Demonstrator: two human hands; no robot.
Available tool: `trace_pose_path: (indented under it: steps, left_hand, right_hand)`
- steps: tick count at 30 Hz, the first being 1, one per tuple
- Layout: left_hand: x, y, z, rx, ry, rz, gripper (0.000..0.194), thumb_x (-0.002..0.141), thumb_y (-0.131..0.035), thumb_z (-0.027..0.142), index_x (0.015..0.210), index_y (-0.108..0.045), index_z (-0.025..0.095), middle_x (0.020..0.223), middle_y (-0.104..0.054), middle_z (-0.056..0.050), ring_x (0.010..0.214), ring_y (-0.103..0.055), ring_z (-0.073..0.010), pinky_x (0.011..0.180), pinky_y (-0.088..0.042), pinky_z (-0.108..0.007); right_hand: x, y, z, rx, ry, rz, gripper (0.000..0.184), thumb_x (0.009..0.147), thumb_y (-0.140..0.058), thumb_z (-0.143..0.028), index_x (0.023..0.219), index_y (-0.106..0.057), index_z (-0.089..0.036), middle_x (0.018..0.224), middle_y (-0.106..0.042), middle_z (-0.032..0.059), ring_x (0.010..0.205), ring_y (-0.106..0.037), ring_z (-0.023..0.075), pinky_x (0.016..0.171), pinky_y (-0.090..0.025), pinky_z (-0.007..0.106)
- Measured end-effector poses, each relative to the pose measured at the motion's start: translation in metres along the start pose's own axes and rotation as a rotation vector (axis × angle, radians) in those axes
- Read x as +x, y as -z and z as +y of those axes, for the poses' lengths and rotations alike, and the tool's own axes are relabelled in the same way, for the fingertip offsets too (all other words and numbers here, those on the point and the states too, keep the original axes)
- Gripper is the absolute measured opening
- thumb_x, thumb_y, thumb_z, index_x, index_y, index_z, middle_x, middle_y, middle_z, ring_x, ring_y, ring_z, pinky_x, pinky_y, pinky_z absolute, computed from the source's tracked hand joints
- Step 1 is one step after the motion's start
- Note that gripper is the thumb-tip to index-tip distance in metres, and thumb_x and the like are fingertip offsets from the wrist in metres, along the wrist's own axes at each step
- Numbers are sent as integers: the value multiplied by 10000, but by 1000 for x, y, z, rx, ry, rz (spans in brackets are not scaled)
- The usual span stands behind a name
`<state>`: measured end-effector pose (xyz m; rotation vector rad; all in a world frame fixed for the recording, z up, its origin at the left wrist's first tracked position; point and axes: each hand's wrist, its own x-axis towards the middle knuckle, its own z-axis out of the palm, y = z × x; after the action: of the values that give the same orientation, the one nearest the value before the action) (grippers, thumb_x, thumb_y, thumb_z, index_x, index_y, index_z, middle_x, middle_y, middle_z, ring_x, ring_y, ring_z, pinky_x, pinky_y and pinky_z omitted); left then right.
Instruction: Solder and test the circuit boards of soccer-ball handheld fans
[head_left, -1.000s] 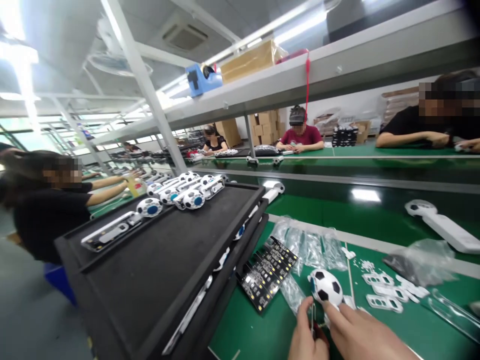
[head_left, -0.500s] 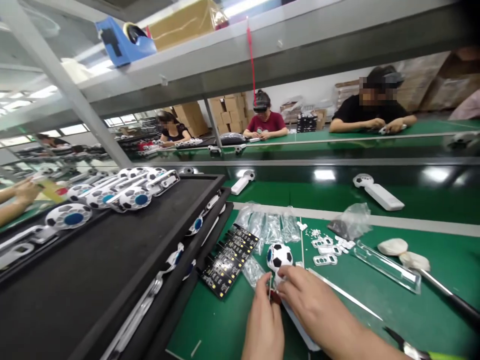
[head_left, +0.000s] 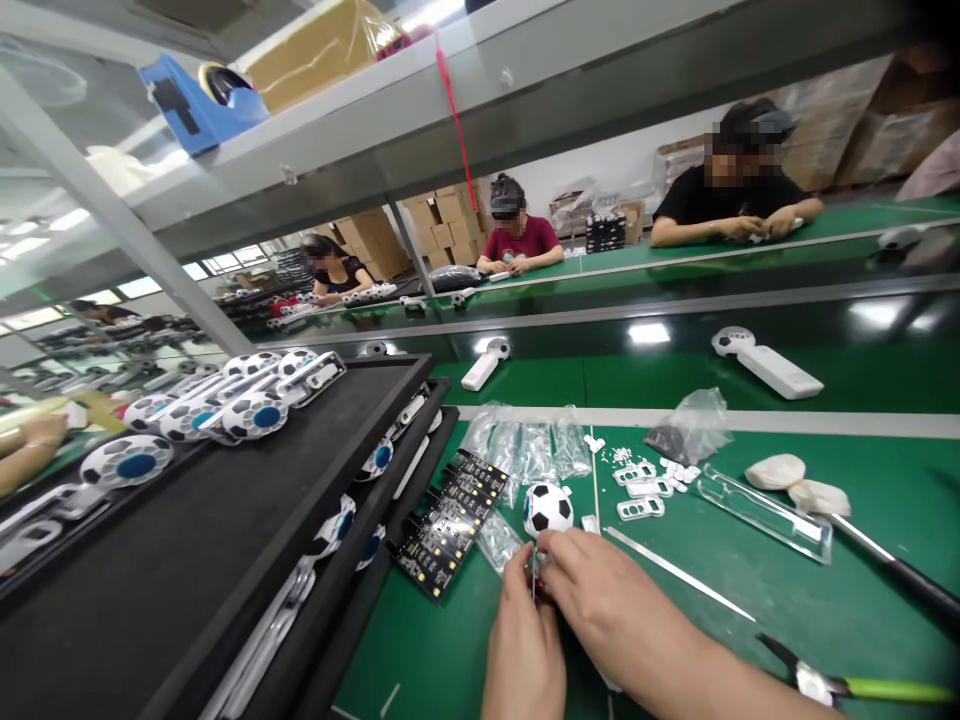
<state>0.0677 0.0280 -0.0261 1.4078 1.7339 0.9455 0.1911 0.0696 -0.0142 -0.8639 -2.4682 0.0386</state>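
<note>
Left of the soccer-ball head (head_left: 547, 510), you had a black tray (head_left: 150, 600) carrying white ball-headed devices (head_left: 255, 415), and a strip of black circuit boards (head_left: 450, 525) lay just beside the ball. Your left hand (head_left: 525, 645) pinched a thin metal pin (head_left: 534, 585) directly below the ball, while your right hand (head_left: 622, 610) pressed its fingers against the ball's underside, with the contact partly hidden. Right of the ball lay white plastic frames (head_left: 640, 508), a clear plastic case (head_left: 765, 515) and green-handled cutters (head_left: 847, 688).
</note>
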Motion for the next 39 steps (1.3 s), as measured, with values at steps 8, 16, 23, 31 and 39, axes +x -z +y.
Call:
trace_pose_path:
  steps: [8, 16, 23, 31, 39]
  left_hand:
    - [0, 0, 6, 73, 37, -26, 490, 793, -345, 145, 1280, -379, 102, 1177, -579, -210, 1024, -593, -299, 890, -395, -409]
    - [1, -3, 8, 118, 88, -17, 470, 820, -306, 125, 1286, -370, 124, 1216, -563, -193, 1061, -572, -289, 887, -396, -411]
    - [1, -3, 9, 190, 103, 7, 476, 829, -293, 116, 1295, -389, 135, 1231, -566, -173, 1102, -562, -274, 898, -401, -383]
    - [1, -4, 14, 278, 133, 17, 499, 806, -296, 97, 1290, -409, 138, 1237, -572, -173, 1122, -563, -281, 902, -409, -385]
    - [2, -3, 17, 350, 153, 4, 464, 846, -261, 143, 1290, -393, 114, 1263, -555, -194, 1104, -572, -308, 893, -410, -424]
  right_hand:
    - [-2, 8, -1, -67, -22, 82, 97, 826, -554, -54, 887, -622, -84, 1094, -570, 157, 818, -496, 246, 677, -454, 397]
    - [-5, 1, 10, -32, -36, 63, 50, 883, -563, -150, 839, -581, -135, 1183, -550, 78, 958, -490, 230, 785, -417, 389]
    - [-3, 9, 12, 24, -65, -13, 52, 899, -559, -182, 860, -581, -157, 1175, -561, 41, 997, -488, 220, 812, -402, 397]
    - [-1, 13, 11, 80, -93, -42, 102, 911, -529, -171, 843, -599, -143, 1180, -567, 78, 1049, -475, 251, 842, -396, 426]
    - [-4, 15, 15, 180, -165, -65, 135, 934, -467, -181, 889, -595, -180, 1340, -481, 14, 1271, -336, 216, 991, -350, 417]
